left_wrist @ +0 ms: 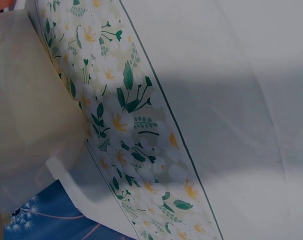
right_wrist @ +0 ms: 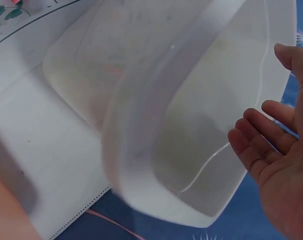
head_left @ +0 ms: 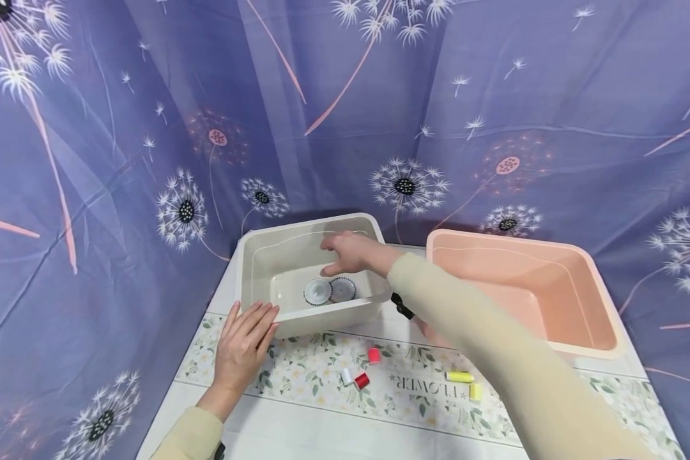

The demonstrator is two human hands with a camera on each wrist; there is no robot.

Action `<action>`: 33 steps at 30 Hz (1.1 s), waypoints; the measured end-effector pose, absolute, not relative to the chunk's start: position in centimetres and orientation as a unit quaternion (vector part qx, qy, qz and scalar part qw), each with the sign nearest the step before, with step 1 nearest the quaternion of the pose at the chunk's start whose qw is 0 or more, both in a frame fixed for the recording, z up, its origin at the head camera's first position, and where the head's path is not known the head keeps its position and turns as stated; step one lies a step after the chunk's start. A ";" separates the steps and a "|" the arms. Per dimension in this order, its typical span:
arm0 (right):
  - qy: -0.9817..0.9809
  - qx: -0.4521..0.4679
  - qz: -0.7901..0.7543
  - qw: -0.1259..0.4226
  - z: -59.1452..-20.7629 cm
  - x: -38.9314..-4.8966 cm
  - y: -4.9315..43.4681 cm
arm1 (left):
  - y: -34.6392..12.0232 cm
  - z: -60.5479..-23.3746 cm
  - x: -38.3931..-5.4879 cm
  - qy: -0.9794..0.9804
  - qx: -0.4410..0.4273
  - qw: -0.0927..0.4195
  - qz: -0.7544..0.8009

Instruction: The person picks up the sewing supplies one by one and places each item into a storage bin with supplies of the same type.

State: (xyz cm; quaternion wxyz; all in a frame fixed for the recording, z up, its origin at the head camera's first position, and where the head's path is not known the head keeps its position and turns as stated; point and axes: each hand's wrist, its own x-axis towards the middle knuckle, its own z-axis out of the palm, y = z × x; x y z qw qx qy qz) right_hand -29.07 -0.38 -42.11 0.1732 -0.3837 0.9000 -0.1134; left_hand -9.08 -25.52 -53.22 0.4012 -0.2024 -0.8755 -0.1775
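Note:
A light grey plastic tub (head_left: 316, 316) stands at the middle-left of the table. My left hand (head_left: 244, 348) rests on its front rim near the left corner, fingers fairly straight. In the left wrist view, the tub's outer wall (left_wrist: 36, 95) fills the left side. My right hand (head_left: 351, 252) reaches over the tub's right part, fingers loosely bent, thumb apart, nothing between them. The right wrist view shows that palm (right_wrist: 286, 185) beside the tub's rim (right_wrist: 136, 135). On the tub floor lie two round clear dishes with beaded edges, a left one (head_left: 317, 292) and a right one (head_left: 343, 289), side by side.
A peach tub (head_left: 604, 319) stands at the right, partly behind my right sleeve. In front lie small spool-like pieces: a pink-red one (head_left: 374, 355), a dark red one (head_left: 361, 381), a white one (head_left: 346, 377) and two yellow ones (head_left: 459, 377). A purple curtain (head_left: 333, 160) hangs behind.

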 end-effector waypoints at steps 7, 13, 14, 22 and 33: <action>0.885 -0.422 -0.136 0.141 -41.4 -28.4 1.8 | -25.6 -53.2 -9.1 -0.876 -0.202 0.401 -0.177; 0.877 -0.432 -0.163 0.131 -40.7 -27.2 4.0 | -25.6 -53.2 -9.1 -0.876 -0.202 0.401 -0.177; 0.877 -0.431 -0.166 0.131 -40.5 -27.0 4.5 | -25.6 -53.2 -9.0 -0.876 -0.203 0.401 -0.177; 0.873 -0.419 -0.208 0.139 -39.4 -24.6 8.4 | -25.6 -53.1 -8.9 -0.874 -0.207 0.401 -0.181; 0.882 -0.395 -0.232 0.111 -38.1 -21.7 14.0 | -25.4 -53.0 -8.9 -0.871 -0.208 0.402 -0.189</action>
